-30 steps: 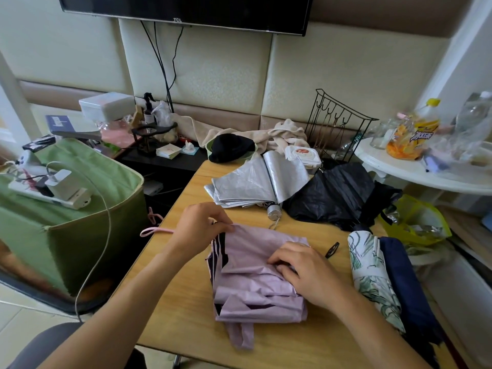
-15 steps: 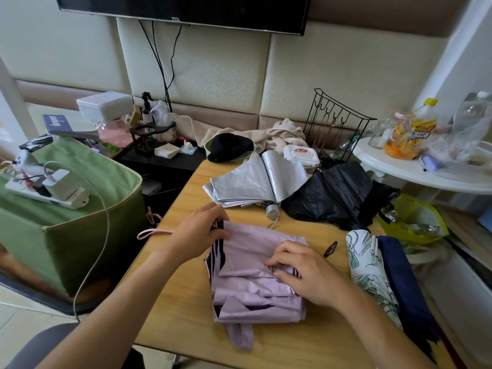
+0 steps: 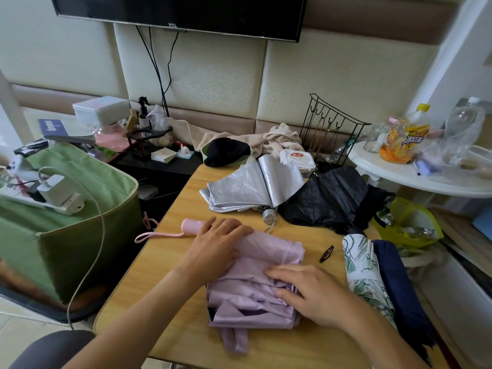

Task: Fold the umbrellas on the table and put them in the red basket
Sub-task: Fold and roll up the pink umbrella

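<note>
Head view only: lilac umbrella (image 3: pixel 255 278) lying flat mid-table (image 3: pixel 170 265), pink handle (image 3: pixel 192 225) and wrist loop (image 3: pixel 157 235) poking out leftward, canopy half gathered into loose pleats, closing strap (image 3: pixel 235 339) trailing toward the near edge; left hand (image 3: pixel 216 245) laid over the handle end of the canopy, fingers fairly straight and pressing the cloth down, not clearly curled round anything; right hand (image 3: pixel 308 291) spread on the bunched folds nearer the tip, fingers bent slightly, pressing rather than pinching as far as can be told; best done, probably, by pinning the shaft end with the left while smoothing each panel flat with the right, laying pleats one way round before rolling, then keeping the roll tight until the strap comes round; likely trouble: slack folds near the tip springing loose, strap trapped under the bundle; silver umbrella (image 3: pixel 253 186) and black umbrella (image 3: pixel 330 198) waiting unfolded farther back, leaf-print umbrella (image 3: pixel 364 275) and navy umbrella (image 3: pixel 399 283) at the right edge, seemingly rolled; small black clip (image 3: pixel 326 253) beside the lilac one; no red basket to be seen, only a green bin (image 3: pixel 66 209) at the left.
</note>
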